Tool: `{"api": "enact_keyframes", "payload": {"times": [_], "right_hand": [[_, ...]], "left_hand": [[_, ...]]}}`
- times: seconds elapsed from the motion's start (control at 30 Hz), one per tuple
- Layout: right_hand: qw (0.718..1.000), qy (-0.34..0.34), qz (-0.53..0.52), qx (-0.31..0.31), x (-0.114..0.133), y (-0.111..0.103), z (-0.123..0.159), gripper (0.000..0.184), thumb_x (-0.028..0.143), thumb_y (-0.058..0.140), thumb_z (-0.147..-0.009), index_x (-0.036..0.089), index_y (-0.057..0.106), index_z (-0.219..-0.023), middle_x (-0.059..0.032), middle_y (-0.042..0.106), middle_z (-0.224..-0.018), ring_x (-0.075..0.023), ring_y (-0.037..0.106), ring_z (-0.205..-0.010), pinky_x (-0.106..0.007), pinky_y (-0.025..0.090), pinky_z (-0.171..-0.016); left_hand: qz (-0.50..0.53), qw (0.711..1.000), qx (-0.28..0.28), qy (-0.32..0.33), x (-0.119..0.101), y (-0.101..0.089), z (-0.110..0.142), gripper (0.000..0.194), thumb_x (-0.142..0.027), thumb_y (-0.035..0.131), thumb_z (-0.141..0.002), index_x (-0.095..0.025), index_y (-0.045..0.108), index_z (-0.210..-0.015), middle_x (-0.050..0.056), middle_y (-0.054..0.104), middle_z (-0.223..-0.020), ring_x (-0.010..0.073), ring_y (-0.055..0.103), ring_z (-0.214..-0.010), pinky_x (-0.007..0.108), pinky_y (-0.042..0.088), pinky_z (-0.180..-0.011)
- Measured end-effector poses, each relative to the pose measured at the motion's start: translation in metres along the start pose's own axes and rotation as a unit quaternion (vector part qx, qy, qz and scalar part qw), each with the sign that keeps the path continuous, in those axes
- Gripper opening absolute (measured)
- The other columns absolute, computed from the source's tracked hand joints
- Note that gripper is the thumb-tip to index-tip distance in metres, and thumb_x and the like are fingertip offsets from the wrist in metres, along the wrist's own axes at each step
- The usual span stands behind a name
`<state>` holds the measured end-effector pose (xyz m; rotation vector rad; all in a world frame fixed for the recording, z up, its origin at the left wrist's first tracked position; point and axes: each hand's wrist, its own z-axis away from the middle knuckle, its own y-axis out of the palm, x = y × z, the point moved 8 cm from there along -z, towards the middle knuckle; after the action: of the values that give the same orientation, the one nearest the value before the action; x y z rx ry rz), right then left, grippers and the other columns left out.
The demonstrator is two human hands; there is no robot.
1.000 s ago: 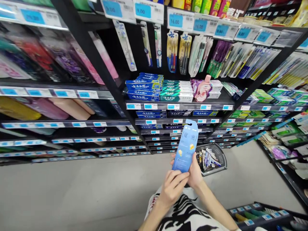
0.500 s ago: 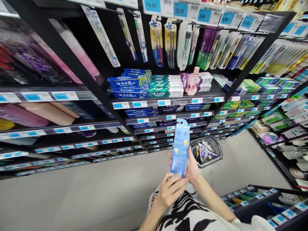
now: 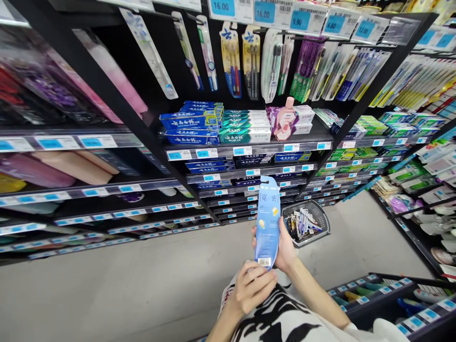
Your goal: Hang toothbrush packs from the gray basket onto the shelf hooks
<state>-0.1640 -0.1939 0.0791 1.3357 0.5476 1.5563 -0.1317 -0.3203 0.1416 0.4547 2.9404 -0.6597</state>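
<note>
A blue toothbrush pack with a hanging hole at its top stands nearly upright in front of me, printed side facing me. A barcode shows near its lower end. My right hand grips it from the right side, thumb along the edge and fingertips showing behind the left edge. At the bottom end, my left hand has its fingers curled over the pack. Whatever lies on the pack's far side is hidden.
A dark basket holding many toothbrush packs sits on the floor behind my right hand. Ahead, a shelf carries toothpaste boxes and a pink bottle. Packed toothbrushes hang above. A low rack stands at the lower right.
My left hand has slid slightly down the pack, and the barcode at its lower end is now uncovered. The right hand keeps nearly the same hold.
</note>
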Motion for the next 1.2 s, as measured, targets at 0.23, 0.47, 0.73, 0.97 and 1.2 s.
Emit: {"api": "enact_keyframes", "payload": {"times": [0.23,0.47,0.73,0.97,1.2], "right_hand": [[1.0,-0.019,-0.005,-0.004,0.006,-0.004,0.0,0.07,0.077,0.045,-0.093,0.018,0.066,-0.126,-0.0076,0.074,-0.096,-0.0204,0.067,-0.074,-0.033,0.055,-0.074],[0.999,-0.038,0.024,-0.014,0.014,-0.006,-0.001,0.074,0.079,0.045,-0.092,0.018,0.065,-0.128,-0.0088,0.074,-0.099,-0.0211,0.068,-0.076,-0.034,0.054,-0.074],[0.999,-0.031,0.015,0.0,0.008,-0.003,-0.007,0.072,0.078,0.046,-0.092,0.018,0.066,-0.129,-0.008,0.074,-0.099,-0.0208,0.068,-0.077,-0.034,0.055,-0.077],[0.995,-0.082,0.059,-0.014,0.012,0.003,-0.014,0.063,0.073,0.058,-0.09,0.022,0.065,-0.128,-0.0074,0.073,-0.105,-0.0207,0.066,-0.081,-0.035,0.054,-0.077],[0.907,-0.255,0.314,-0.116,0.038,-0.001,-0.014,0.033,0.036,0.087,-0.077,0.022,0.06,-0.091,0.0024,0.066,-0.083,-0.0138,0.058,-0.075,-0.024,0.049,-0.073]], "left_hand": [[0.022,1.0,-0.019,-0.008,0.003,-0.001,0.011,0.016,-0.004,0.064,-0.092,-0.016,0.071,-0.1,0.005,0.079,-0.099,0.0154,0.068,-0.095,0.034,0.06,-0.086],[0.025,0.999,-0.035,-0.016,0.009,0.002,0.021,0.015,-0.003,0.062,-0.093,-0.012,0.071,-0.099,0.007,0.078,-0.095,0.0163,0.07,-0.093,0.035,0.062,-0.085],[0.013,0.999,-0.004,-0.031,0.016,0.005,0.037,0.022,0.001,0.065,-0.089,-0.013,0.072,-0.104,0.006,0.079,-0.097,0.0169,0.07,-0.093,0.036,0.063,-0.085],[-0.007,0.983,-0.129,-0.132,0.032,-0.013,0.041,0.052,0.013,0.069,-0.076,-0.019,0.06,-0.116,0.005,0.07,-0.113,0.0174,0.071,-0.1,0.036,0.066,-0.083],[0.058,0.913,-0.129,-0.383,0.075,0.0,0.066,0.043,-0.004,0.063,-0.089,-0.021,0.057,-0.128,0.015,0.057,-0.129,0.0238,0.069,-0.112,0.036,0.067,-0.08]]}}
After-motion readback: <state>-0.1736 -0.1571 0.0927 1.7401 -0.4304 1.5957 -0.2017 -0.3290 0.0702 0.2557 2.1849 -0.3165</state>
